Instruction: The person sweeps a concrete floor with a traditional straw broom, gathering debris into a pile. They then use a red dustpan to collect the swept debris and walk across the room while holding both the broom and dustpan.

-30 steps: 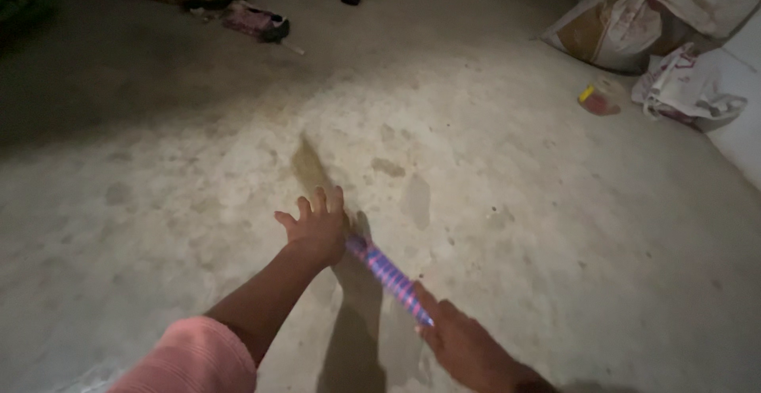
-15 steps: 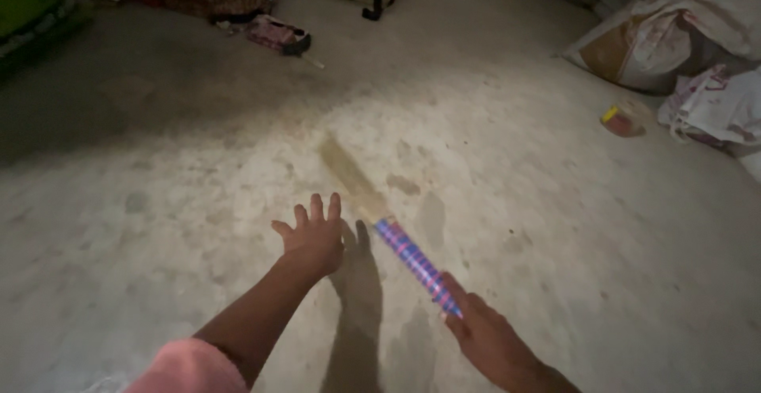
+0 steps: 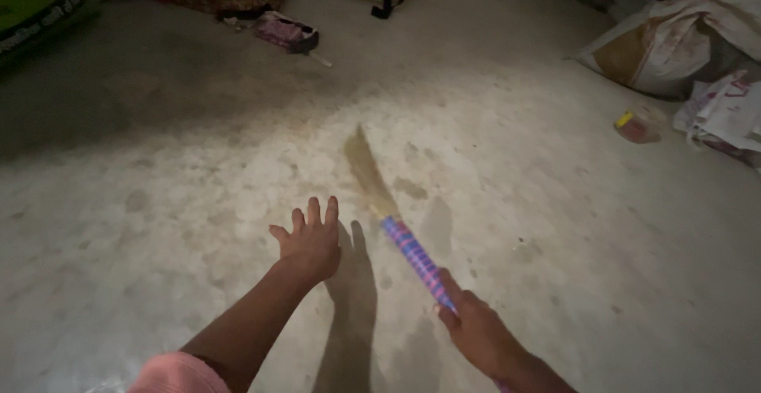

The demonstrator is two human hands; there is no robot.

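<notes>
My right hand (image 3: 478, 333) grips the blue and pink striped handle of a broom (image 3: 414, 255). Its brown bristles (image 3: 367, 169) stretch forward and blur against the grey concrete floor (image 3: 198, 171). My left hand (image 3: 308, 239) is held out over the floor just left of the handle, fingers spread and palm down, holding nothing. A pink sleeve shows at the bottom edge of the view.
A small dark pouch (image 3: 287, 33) lies on the floor at the back. Piled cloth and bags line the far edge. A large sack (image 3: 666, 44) and crumpled papers (image 3: 725, 116) sit at the right, with a small red and yellow object (image 3: 634, 124) beside them.
The broom's bristles have swung forward and to the right across the floor. Both hands have shifted slightly right and forward in view; the grip on the handle is unchanged.
</notes>
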